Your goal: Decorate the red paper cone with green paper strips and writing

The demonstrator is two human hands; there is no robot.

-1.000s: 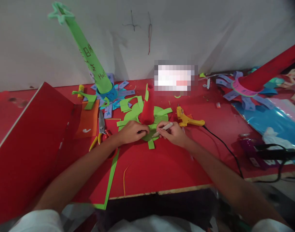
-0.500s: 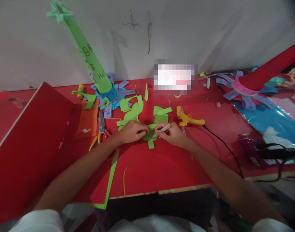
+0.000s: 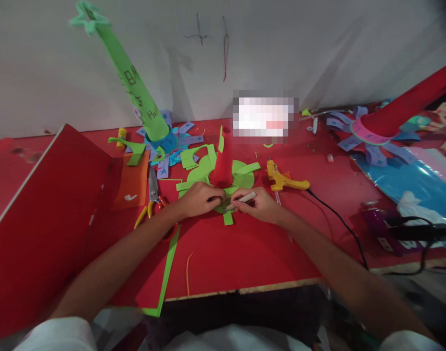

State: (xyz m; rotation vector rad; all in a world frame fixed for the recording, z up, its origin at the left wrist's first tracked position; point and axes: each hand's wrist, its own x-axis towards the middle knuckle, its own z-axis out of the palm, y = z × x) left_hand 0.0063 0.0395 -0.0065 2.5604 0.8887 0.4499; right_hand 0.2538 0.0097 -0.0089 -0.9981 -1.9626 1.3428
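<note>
A light-coloured pen (image 3: 247,197) is pinched in my right hand (image 3: 259,204), its tip low over the front lobe of a green flower-shaped foam base (image 3: 243,176). My left hand (image 3: 203,200) is closed at the base's front left edge; its fingertips meet the green foam, and what they pinch there is too small to make out. From the middle of the base rises a red tube (image 3: 223,163) with a green strip near its top. Narrow green tabs (image 3: 228,218) stick out around the base.
Right of the base lies a yellow glue gun (image 3: 286,181) with a black cord. Scissors (image 3: 154,187) and an orange sheet (image 3: 129,183) lie left. A green tube (image 3: 135,87) with a star top stands behind; a red tube (image 3: 409,107) leans at right. A red board (image 3: 50,209) stands tilted at left.
My right hand and the pen have shifted slightly left along the front of the green base. The left hand stays nearly in place.
</note>
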